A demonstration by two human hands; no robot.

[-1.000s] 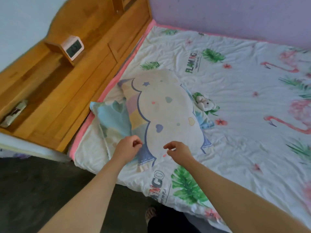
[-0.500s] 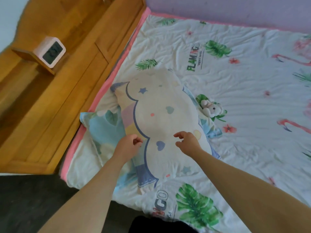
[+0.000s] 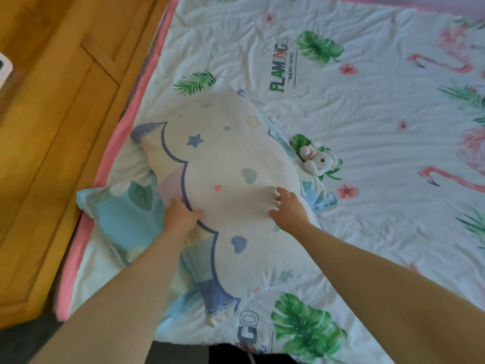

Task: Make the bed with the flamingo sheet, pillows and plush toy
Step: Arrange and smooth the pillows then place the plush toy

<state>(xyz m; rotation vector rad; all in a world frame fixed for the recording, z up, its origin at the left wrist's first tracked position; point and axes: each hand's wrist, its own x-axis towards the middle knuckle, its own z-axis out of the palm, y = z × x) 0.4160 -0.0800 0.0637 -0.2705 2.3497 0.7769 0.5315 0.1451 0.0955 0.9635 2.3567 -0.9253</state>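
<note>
Being pressed by the flat-fingered left hand (image 3: 181, 216) and right hand (image 3: 287, 208), the cream cloud-print pillow (image 3: 223, 158) is settled near-left on the white flamingo-print sheet (image 3: 367, 114); next, the small white plush toy (image 3: 317, 160) is likely to be placed.

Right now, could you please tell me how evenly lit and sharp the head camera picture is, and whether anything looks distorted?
Head view: soft, even daylight, no glare or hard shadows; the pillow print looks washed out; the wide lens slightly bows the pink bed edge and swells the forearms; the plush toy is fairly sharp, while the flamingo at the right border goes soft.
</note>
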